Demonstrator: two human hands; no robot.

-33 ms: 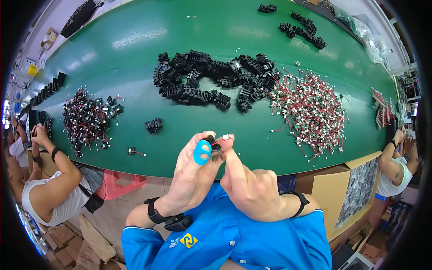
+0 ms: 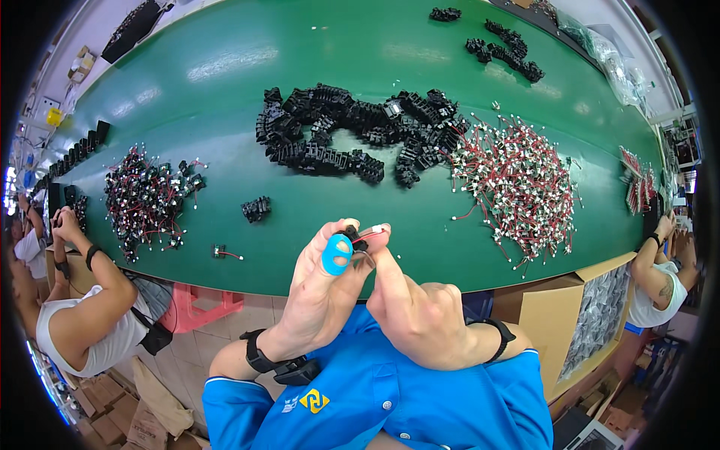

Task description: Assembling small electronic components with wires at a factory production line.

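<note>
Close to the table's near edge, my left hand (image 2: 319, 281) pinches a small black plastic part (image 2: 352, 234). A blue finger cover (image 2: 337, 253) with holes is on its thumb. My right hand (image 2: 416, 311) meets it from the right, thumb and forefinger closed on a short red wire lead with a white connector (image 2: 376, 229). The lead reaches the black part; how they join is hidden by my fingers. Left of my hands, a single small wired piece (image 2: 218, 251) and a small cluster of black parts (image 2: 256, 209) lie on the green table (image 2: 322, 206).
Beyond my hands sits a long heap of black parts (image 2: 330, 161). Red-wired leads (image 2: 517, 184) are piled at right, finished-looking black wired pieces (image 2: 146, 199) at left. Co-workers (image 2: 97, 322) sit on both sides. An open carton (image 2: 536, 315) stands by my right elbow, a red stool (image 2: 202, 306) at left.
</note>
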